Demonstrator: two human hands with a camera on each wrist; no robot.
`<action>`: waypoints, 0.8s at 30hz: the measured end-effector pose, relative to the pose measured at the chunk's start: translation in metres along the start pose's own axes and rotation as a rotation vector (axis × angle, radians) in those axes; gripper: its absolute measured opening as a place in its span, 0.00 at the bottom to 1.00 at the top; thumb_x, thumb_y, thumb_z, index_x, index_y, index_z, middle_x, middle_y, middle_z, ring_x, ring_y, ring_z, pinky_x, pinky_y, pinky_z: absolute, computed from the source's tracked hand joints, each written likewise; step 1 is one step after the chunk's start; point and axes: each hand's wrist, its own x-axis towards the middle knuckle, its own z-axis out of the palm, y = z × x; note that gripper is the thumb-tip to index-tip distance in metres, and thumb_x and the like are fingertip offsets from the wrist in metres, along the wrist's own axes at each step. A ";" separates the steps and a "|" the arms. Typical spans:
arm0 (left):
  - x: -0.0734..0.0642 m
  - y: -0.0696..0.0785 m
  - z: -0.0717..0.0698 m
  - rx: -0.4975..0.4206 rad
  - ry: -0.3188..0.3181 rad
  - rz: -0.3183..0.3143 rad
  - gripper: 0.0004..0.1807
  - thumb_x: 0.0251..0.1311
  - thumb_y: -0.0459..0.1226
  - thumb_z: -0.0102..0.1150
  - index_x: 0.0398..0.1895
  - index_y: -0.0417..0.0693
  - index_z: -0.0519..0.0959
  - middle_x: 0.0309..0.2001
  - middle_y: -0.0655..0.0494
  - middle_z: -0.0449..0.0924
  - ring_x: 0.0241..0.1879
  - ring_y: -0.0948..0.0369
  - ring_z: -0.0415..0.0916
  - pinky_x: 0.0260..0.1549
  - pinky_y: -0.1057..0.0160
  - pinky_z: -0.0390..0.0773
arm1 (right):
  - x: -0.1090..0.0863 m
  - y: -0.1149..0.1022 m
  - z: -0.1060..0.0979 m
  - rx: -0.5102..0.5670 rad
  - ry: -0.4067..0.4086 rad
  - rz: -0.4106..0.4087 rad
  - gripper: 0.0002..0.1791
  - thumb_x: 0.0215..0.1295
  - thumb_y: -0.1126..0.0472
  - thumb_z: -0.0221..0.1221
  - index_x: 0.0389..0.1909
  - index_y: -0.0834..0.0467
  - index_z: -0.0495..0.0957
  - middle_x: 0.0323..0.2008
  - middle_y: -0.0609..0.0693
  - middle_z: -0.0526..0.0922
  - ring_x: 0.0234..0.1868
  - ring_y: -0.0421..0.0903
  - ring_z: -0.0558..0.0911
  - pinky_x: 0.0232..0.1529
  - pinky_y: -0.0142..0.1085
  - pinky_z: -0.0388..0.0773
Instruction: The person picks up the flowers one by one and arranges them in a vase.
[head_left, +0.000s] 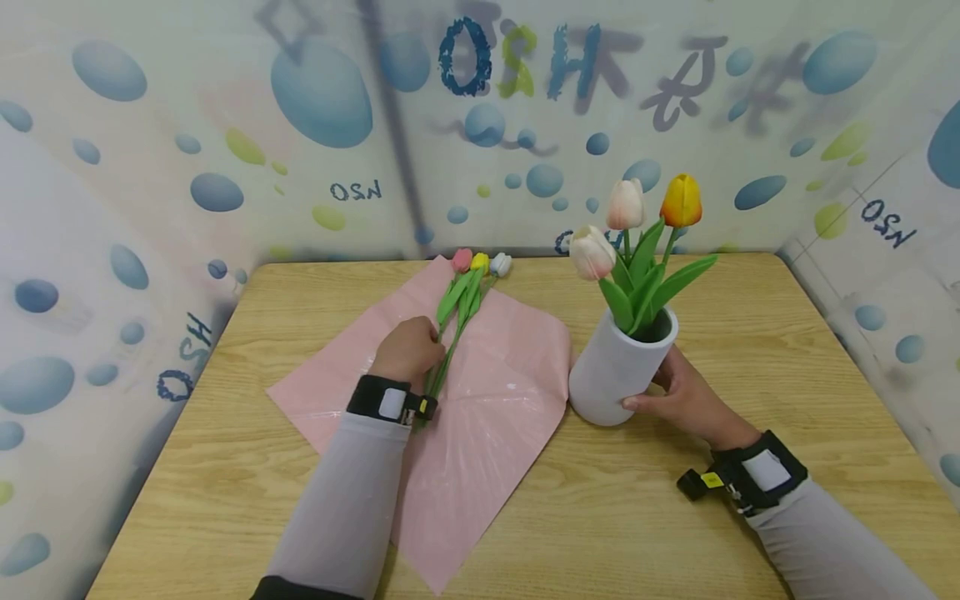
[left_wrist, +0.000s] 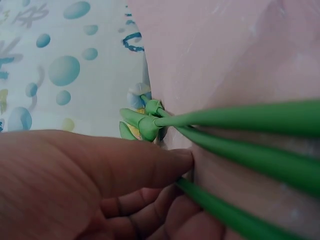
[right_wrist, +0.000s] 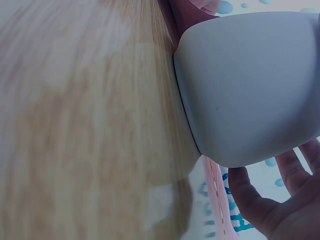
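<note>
A sheet of pink wrapping paper [head_left: 498, 425] lies on the table, with three tulips on it: a pink tulip [head_left: 462, 260], a yellow tulip [head_left: 480, 262] and a white tulip [head_left: 501, 265]. My left hand [head_left: 407, 350] is over the paper at their stems. In the left wrist view its thumb [left_wrist: 165, 162] and fingers pinch one green stem [left_wrist: 225, 210], while two other stems [left_wrist: 250, 145] run above it. My right hand [head_left: 690, 400] grips the lower side of a white vase [head_left: 611, 375] holding two pale pink tulips [head_left: 626, 205] and an orange-yellow tulip [head_left: 682, 200].
The wooden table [head_left: 600, 525] carries the paper and the vase, which stands right at the paper's right edge. Behind it rises a patterned backdrop [head_left: 442, 175] with blue spots, and similar printed sheets flank both sides.
</note>
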 end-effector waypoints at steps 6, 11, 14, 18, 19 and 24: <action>-0.001 0.000 -0.002 -0.005 -0.001 0.014 0.11 0.63 0.37 0.58 0.45 0.40 0.80 0.41 0.45 0.84 0.35 0.51 0.77 0.33 0.58 0.76 | 0.000 0.000 0.000 -0.003 0.001 -0.003 0.52 0.59 0.72 0.71 0.79 0.49 0.53 0.69 0.42 0.70 0.67 0.32 0.72 0.62 0.24 0.71; -0.002 0.002 -0.003 -0.012 -0.008 0.005 0.12 0.65 0.37 0.58 0.46 0.39 0.80 0.42 0.45 0.84 0.35 0.51 0.77 0.33 0.59 0.75 | 0.000 -0.001 0.000 -0.014 -0.002 0.002 0.52 0.60 0.71 0.71 0.80 0.48 0.52 0.70 0.43 0.69 0.67 0.32 0.72 0.62 0.23 0.71; -0.002 0.002 -0.003 -0.012 -0.014 0.002 0.11 0.65 0.37 0.58 0.46 0.40 0.80 0.42 0.45 0.84 0.35 0.51 0.77 0.33 0.59 0.76 | 0.000 -0.001 0.000 -0.021 -0.001 0.011 0.52 0.60 0.70 0.72 0.80 0.48 0.52 0.70 0.44 0.69 0.67 0.32 0.71 0.62 0.23 0.70; -0.001 0.000 -0.003 -0.006 -0.014 0.016 0.11 0.66 0.37 0.57 0.47 0.40 0.80 0.43 0.45 0.84 0.36 0.51 0.78 0.36 0.57 0.77 | -0.001 -0.001 -0.001 -0.028 0.001 0.025 0.53 0.61 0.69 0.72 0.80 0.47 0.52 0.71 0.45 0.68 0.67 0.31 0.71 0.62 0.23 0.70; -0.001 0.000 -0.003 -0.005 -0.013 0.021 0.12 0.66 0.37 0.57 0.47 0.40 0.80 0.44 0.45 0.84 0.37 0.51 0.78 0.36 0.57 0.77 | -0.001 -0.001 -0.001 -0.030 0.002 0.025 0.53 0.61 0.69 0.72 0.80 0.47 0.52 0.71 0.45 0.68 0.67 0.31 0.71 0.62 0.23 0.70; 0.002 -0.002 -0.004 -0.010 -0.010 0.041 0.11 0.68 0.37 0.56 0.48 0.40 0.81 0.44 0.45 0.84 0.38 0.51 0.78 0.36 0.58 0.77 | 0.000 -0.001 0.000 -0.032 0.008 0.013 0.53 0.60 0.70 0.72 0.80 0.47 0.52 0.70 0.44 0.69 0.67 0.31 0.71 0.62 0.23 0.70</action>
